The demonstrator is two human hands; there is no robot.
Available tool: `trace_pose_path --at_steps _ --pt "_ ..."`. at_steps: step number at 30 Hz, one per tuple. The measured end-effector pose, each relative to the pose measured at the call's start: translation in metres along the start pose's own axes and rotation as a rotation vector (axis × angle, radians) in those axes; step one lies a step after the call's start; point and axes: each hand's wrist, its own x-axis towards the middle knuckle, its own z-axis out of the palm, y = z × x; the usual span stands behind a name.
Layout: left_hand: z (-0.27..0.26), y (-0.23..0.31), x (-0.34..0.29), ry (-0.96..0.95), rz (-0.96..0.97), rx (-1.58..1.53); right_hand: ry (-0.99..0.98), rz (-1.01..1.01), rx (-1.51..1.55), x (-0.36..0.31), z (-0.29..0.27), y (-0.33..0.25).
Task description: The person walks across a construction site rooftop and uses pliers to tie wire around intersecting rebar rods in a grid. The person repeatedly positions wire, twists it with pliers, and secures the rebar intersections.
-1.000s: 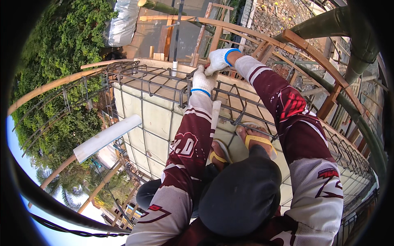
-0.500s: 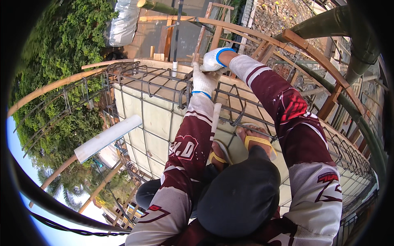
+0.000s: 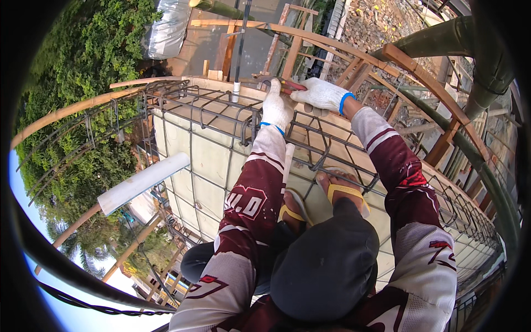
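Observation:
In a white knitted glove with a blue cuff, my right hand [image 3: 321,95] is closed on the red handles of a pair of pincers [image 3: 293,86]. The tool's dark head points left, just past the fingertips of my left hand. My left hand [image 3: 276,108], gloved the same way, is closed beside the rebar cage [image 3: 232,113] at the wall's far edge. What its fingers hold is hidden. Below both hands runs a grid of thin steel bars [image 3: 191,144] over a pale panel [image 3: 207,171].
My feet in yellow-strapped sandals [image 3: 345,191] stand among the bars. A white pipe [image 3: 144,182] sticks out at left. Curved wooden strips [image 3: 332,41] and thick green bamboo poles [image 3: 442,39] cross at the far right. Ground and rubble [image 3: 376,27] lie far below. Cables hang at lower left.
My right hand has moved right and slightly down, away from my left hand, and the pincers' red handles now show. My left hand has stayed nearly in place.

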Motion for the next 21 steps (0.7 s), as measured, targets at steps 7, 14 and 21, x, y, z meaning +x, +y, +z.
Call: trace_pose_path --at_steps 7,14,21 --pt "0.036 0.004 -0.05 -0.076 0.156 0.314 0.232 -0.16 0.589 -0.074 0.047 0.024" --pt "0.068 0.025 -0.102 -0.25 0.156 0.232 0.145 -0.277 0.617 -0.11 0.057 0.016" --pt "0.07 0.047 -0.124 -0.071 0.352 0.349 0.152 -0.269 0.199 -0.118 0.07 0.014"
